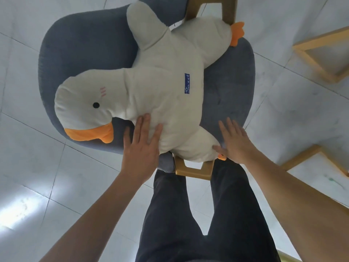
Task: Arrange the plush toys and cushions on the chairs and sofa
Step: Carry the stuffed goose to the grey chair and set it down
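The goose [160, 87] lies sprawled across the chair [230, 95] seat, one wing over its near edge. Left hand [140, 146] flat on its belly, right hand [235, 141] flat by that wing, neither gripping. Unsupported, the overhanging wing could drag it off.

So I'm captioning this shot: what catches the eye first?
A big white plush duck with an orange beak sprawls across the grey chair, filling the middle. Both hands lie flat and open: the left hand on its body, the right hand by its foot.
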